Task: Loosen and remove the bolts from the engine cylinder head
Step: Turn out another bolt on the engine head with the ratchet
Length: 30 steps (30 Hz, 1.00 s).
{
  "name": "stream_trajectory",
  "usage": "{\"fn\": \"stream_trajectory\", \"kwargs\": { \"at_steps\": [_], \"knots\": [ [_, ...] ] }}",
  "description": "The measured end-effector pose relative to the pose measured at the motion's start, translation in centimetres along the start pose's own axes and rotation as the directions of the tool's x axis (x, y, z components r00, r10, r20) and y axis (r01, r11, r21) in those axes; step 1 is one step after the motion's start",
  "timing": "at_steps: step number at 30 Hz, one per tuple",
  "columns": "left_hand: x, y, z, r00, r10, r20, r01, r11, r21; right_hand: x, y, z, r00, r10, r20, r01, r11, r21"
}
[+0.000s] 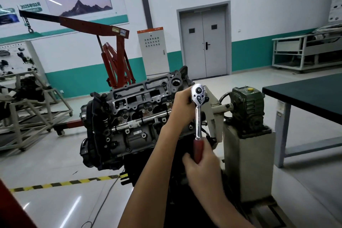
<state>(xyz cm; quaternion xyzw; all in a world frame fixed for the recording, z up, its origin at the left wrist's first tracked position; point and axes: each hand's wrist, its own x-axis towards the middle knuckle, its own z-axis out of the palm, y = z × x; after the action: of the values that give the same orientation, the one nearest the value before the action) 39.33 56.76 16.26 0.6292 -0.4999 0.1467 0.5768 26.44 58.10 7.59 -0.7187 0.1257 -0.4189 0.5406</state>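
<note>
The grey engine cylinder head [137, 102] sits tilted on a stand in the middle of the view, with several bolts along its rim. A chrome ratchet wrench [198, 109] with a red handle stands nearly upright at the head's right end. My right hand [201, 163] grips the red handle from below. My left hand [182, 107] is curled around the ratchet's head from the left, against the engine. The socket and the bolt under it are hidden behind my left hand.
A green gearbox [248, 109] on a grey pedestal [246, 163] carries the engine at the right. A dark-topped table [307, 96] stands farther right. A red engine crane [114, 61] is behind, metal racks [27, 109] at left, and yellow-black floor tape [64, 183] below.
</note>
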Motion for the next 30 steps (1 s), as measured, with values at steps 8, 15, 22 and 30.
{"fn": "stream_trajectory", "kwargs": {
  "at_steps": [8,15,22,30],
  "knots": [
    [0.2,-0.2,-0.2,0.999,-0.025,0.044,0.022,0.998,0.051,4.8,0.2,-8.9,0.934,-0.093,0.344,0.236,0.885,-0.401],
    [-0.3,0.1,-0.3,1.0,0.014,0.028,-0.015,1.0,0.026,8.4,0.0,-12.0,0.913,-0.185,0.363,0.373,0.737,-0.564],
    [-0.1,-0.3,0.0,1.0,0.017,-0.009,-0.017,1.0,0.01,-0.1,0.3,0.5,0.998,0.051,0.036,-0.051,0.999,-0.01],
    [0.1,0.0,0.0,0.998,-0.023,0.062,0.019,0.997,0.071,6.5,0.2,-11.0,0.923,-0.101,0.371,0.285,0.827,-0.484]
  ]
}}
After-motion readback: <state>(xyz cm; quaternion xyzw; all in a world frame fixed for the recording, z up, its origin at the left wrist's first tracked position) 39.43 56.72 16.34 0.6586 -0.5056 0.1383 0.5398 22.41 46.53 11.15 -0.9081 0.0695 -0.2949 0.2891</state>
